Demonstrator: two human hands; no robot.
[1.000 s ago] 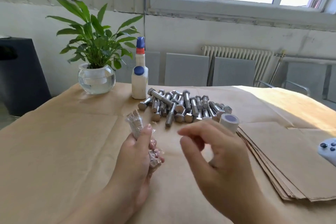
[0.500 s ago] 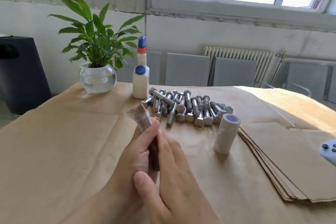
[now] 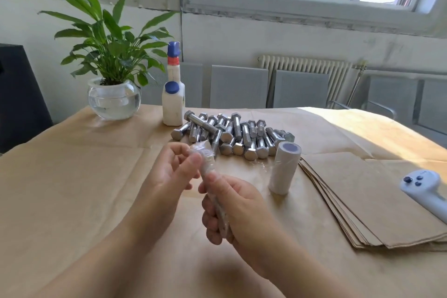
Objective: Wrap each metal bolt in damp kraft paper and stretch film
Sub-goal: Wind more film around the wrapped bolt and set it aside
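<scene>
Kraft paper covered the table (image 3: 72,176) beneath a window, and items were noted from left to right. At far left stood a potted plant (image 3: 111,55) in a glass bowl, then a white squeeze bottle (image 3: 173,104) with a blue cap. The left hand (image 3: 169,176) pinched the head end of the wrapped bolt (image 3: 205,159) between thumb and fingertips, the other fingers loosely curled. The right hand (image 3: 232,210) was closed around the shank, holding the bolt tilted above the table, near its centre. Behind lay a heap of bare bolts (image 3: 232,135), unwrapped. To the right stood a stretch film roll (image 3: 284,169), upright, touching a stack of kraft sheets (image 3: 375,201); a white controller (image 3: 425,189) lay at far right. In my judgement the bolt is heavy and rigid, while its film skin is slick and loose at the ends. Hold is best taken around the shank, pressing the film tails flat at the head.
</scene>
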